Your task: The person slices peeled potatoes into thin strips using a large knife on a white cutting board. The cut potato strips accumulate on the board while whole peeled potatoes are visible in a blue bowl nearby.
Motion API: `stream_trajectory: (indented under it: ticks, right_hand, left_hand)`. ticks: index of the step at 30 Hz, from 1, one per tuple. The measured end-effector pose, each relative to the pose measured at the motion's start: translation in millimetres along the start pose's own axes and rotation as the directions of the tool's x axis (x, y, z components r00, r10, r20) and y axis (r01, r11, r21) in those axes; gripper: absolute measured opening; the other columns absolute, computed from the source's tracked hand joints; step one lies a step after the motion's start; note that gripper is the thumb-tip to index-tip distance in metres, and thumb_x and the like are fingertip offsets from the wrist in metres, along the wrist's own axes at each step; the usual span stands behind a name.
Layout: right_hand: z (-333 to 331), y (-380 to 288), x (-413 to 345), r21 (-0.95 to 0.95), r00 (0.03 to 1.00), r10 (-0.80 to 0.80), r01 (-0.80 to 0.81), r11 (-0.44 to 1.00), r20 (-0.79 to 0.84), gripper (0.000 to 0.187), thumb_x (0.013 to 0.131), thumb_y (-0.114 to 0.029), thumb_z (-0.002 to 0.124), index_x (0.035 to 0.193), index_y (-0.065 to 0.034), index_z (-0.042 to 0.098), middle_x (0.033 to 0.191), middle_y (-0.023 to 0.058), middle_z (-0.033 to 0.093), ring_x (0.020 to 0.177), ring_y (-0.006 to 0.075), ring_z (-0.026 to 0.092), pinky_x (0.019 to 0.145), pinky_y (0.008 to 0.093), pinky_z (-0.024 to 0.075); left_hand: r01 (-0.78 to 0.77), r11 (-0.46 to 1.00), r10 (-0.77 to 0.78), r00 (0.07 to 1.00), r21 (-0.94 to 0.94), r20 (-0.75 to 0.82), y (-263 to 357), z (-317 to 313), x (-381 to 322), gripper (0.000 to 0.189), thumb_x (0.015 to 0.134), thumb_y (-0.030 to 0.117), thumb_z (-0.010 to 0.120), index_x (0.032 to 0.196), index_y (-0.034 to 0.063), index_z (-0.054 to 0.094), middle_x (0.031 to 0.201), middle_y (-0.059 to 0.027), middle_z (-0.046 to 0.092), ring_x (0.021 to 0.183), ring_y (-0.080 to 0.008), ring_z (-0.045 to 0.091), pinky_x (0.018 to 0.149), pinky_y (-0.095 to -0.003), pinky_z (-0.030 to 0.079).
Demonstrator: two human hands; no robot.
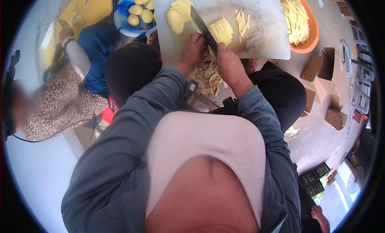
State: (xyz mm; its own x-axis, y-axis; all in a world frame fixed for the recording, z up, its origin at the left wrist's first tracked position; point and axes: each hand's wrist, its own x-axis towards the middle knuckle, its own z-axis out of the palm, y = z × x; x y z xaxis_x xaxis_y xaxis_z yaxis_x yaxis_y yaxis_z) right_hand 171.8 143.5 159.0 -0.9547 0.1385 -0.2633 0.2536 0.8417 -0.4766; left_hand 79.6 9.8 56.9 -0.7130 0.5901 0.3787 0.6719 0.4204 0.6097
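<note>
My right hand (230, 63) grips a cleaver-like kitchen knife (204, 29), its dark blade slanting up and left across a white plastic cutting board (264, 28). Left of the blade, my left hand (193, 49) presses down with curled fingers on potato slices, mostly hidden beneath it. Beyond that hand lie overlapping peeled potato slices (176, 19). A neat heap of cut potato strips (221, 30) sits just right of the blade. Farther right are a few loose strips (242, 23).
A blue-and-white basin (120, 20) holds whole peeled potatoes (147, 16). At right stands an orange basin (314, 31) full of potato strips (296, 20). Peelings (210, 81) lie below the board. A co-worker's hand (66, 34) holds a knife by a yellow board (97, 7). Cardboard boxes (329, 67) stand right.
</note>
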Motion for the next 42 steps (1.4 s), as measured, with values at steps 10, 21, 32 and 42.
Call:
stream_trajectory:
  ticks: [10, 21, 32, 42]
  right_hand:
    - [-4, -3, 1, -0.02, 0.999, 0.03, -0.03, 0.999, 0.02, 0.018, 0.084, 0.003, 0.048, 0.101, 0.0008, 0.041, 0.09, 0.0288, 0.065, 0.083, 0.0462, 0.065, 0.073, 0.0533, 0.0524]
    - [-1, -1, 1, -0.026, 1.0, 0.006, -0.006, 1.0, 0.022, 0.017, 0.084, 0.003, 0.048, 0.1, 0.0012, 0.042, 0.09, 0.029, 0.065, 0.084, 0.0462, 0.066, 0.074, 0.0527, 0.0525]
    - [4, 6, 0, -0.021, 0.993, -0.094, 0.093, 0.995, -0.07, 0.012, 0.087, 0.003, 0.047, 0.096, 0.0016, 0.041, 0.079, 0.0287, 0.062, 0.077, 0.0457, 0.064, 0.069, 0.053, 0.0517]
    - [16, 5, 2, 0.019, 0.999, -0.031, 0.031, 0.999, -0.019, 0.018, 0.086, 0.003, 0.046, 0.104, 0.0007, 0.043, 0.097, 0.0295, 0.062, 0.085, 0.0482, 0.064, 0.075, 0.0544, 0.0509]
  left_hand:
    - [-0.022, 0.999, 0.023, 1.0, 0.027, -0.017, 1, 1, 0, 0.024, 0.067, 0.003, 0.069, 0.089, 0.0068, 0.061, 0.095, -0.0101, 0.054, 0.095, -0.0331, 0.053, 0.084, -0.0415, 0.046]
    - [-0.034, 0.998, 0.036, 0.999, 0.054, -0.033, -3, 5, 0, 0.022, 0.067, 0.003, 0.068, 0.087, 0.007, 0.061, 0.09, -0.0092, 0.054, 0.091, -0.0315, 0.053, 0.082, -0.0412, 0.046]
    - [-0.005, 0.999, 0.006, 1.0, 0.037, -0.028, 1, 1, 1, 0.022, 0.068, 0.004, 0.067, 0.089, 0.0069, 0.061, 0.097, -0.01, 0.057, 0.093, -0.0331, 0.054, 0.084, -0.0415, 0.046]
    - [-0.009, 1.0, 0.009, 1.0, 0.015, -0.005, 2, 0, 1, 0.026, 0.067, 0.004, 0.068, 0.092, 0.0057, 0.06, 0.1, -0.011, 0.057, 0.096, -0.0343, 0.054, 0.086, -0.0423, 0.045]
